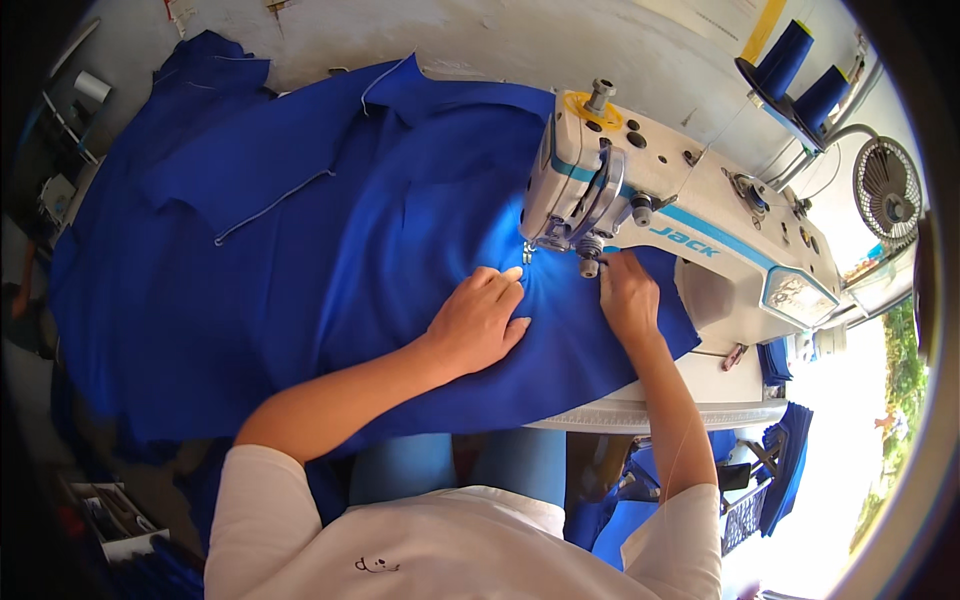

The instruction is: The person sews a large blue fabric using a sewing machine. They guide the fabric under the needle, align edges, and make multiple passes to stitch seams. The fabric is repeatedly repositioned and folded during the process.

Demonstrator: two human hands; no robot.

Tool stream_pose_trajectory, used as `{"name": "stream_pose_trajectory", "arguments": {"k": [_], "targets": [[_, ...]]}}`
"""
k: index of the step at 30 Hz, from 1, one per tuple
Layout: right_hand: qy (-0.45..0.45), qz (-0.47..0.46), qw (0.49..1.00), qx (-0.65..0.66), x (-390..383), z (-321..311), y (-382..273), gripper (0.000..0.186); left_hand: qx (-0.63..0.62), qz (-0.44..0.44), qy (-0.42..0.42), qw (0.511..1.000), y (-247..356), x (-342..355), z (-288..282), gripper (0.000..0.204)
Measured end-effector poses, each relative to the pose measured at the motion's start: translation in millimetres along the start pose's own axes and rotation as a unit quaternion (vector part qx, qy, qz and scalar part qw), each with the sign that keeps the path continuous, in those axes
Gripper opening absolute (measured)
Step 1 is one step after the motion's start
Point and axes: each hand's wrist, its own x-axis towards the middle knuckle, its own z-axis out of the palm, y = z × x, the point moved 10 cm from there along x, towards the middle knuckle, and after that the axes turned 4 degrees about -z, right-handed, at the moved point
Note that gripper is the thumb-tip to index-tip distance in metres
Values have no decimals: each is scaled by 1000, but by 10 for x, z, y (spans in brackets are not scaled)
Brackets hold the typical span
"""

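Observation:
A large piece of blue fabric (pixel 300 260) spreads across the sewing table and passes beneath the needle and presser foot (pixel 527 254) of a white sewing machine (pixel 680 200). My left hand (pixel 480 320) is closed on the cloth just in front of the foot, fingers bunched and gathering a small fold. To the right of the needle, beside the machine's round thread-tension knob, my right hand (pixel 630 295) grips the same fabric with bent fingers. Some of its fingertips are hidden. Folds radiate from the lit spot by the needle.
Two blue thread cones (pixel 783 58) stand on a holder at the upper right, near a small fan (pixel 887 190). A small clipper-like tool (pixel 735 357) lies on the table beside the machine. Blue cloth pieces (pixel 787 465) hang at the right; a box (pixel 118 520) sits lower left.

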Motion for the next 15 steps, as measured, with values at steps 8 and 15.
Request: {"name": "stream_pose_trajectory", "arguments": {"k": [8,15], "targets": [[-95,-123,946,284,-387,-237,-1942,27,4,-30,16,999,-334,147,40,38],[-160,-100,928,322,-631,-95,-1532,15,16,-16,-73,997,-288,233,33,47]]}}
